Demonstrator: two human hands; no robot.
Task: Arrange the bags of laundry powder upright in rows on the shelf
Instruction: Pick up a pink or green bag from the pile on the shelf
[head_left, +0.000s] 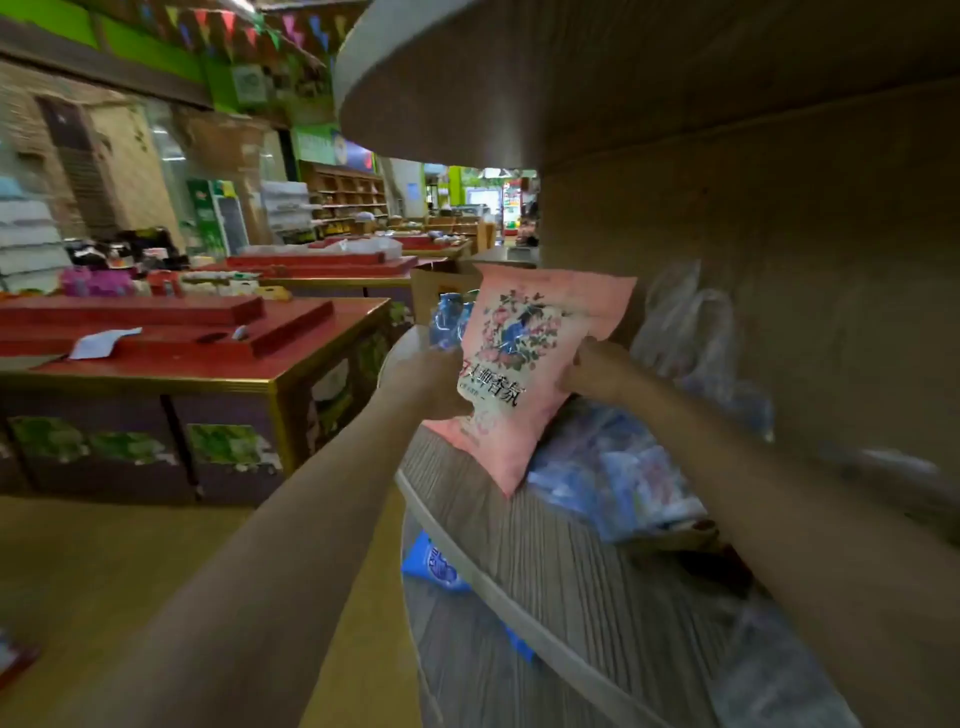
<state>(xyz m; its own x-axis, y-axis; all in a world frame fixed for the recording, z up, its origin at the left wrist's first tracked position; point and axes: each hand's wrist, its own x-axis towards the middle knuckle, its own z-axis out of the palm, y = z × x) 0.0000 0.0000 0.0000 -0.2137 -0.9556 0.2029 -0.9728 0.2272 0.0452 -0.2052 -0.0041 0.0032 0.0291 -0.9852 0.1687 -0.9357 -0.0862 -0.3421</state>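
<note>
A pink bag of laundry powder (524, 358) with a flower print is held upright, slightly tilted, above the wooden shelf (540, 551). My left hand (431, 379) grips its left edge and my right hand (597, 371) grips its right edge. The bag's lower corner hangs just over the shelf board. Blue bags (613, 478) lie flat in a pile on the shelf behind and to the right of the pink one. More blue bags (449, 317) stand at the far end of the shelf, partly hidden by the pink bag.
The shelf above (467, 88) overhangs closely. A blue bag (436, 564) lies on the lower shelf. Clear plastic wrapping (685, 322) sits against the shelf back. Red-topped display tables (197, 353) stand across the aisle to the left.
</note>
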